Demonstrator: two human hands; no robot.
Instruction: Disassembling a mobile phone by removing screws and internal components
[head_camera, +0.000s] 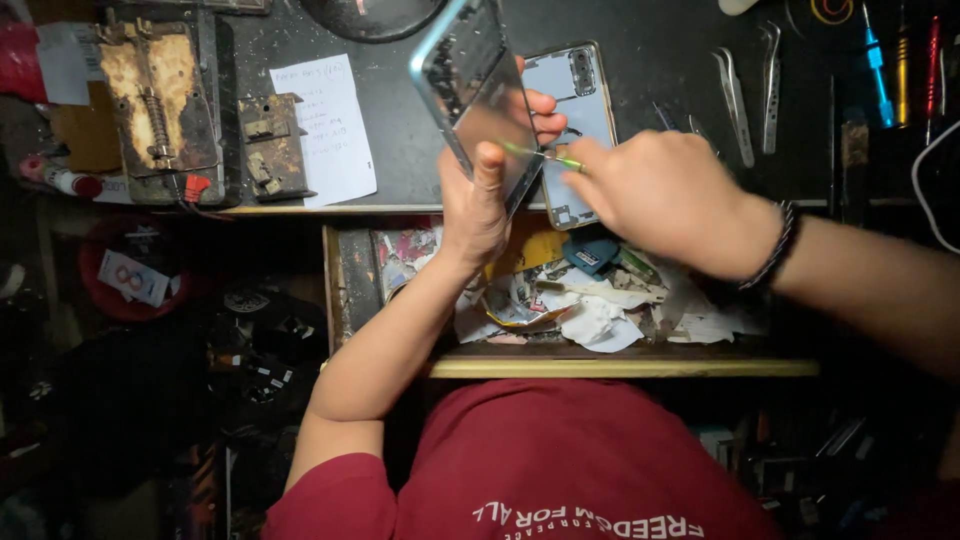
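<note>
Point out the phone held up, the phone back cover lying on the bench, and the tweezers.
phone (478, 85), head view, on its tilted glass face.
phone back cover (582, 100), head view, on its pale upper panel.
tweezers (733, 90), head view, mid-length.

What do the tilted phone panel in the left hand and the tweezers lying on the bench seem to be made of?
The phone panel, in the left hand, looks like glossy glass or plastic: it mirrors light, with a pale shiny rim. The tweezers look like bare polished metal, silvery with bright glints.
</note>
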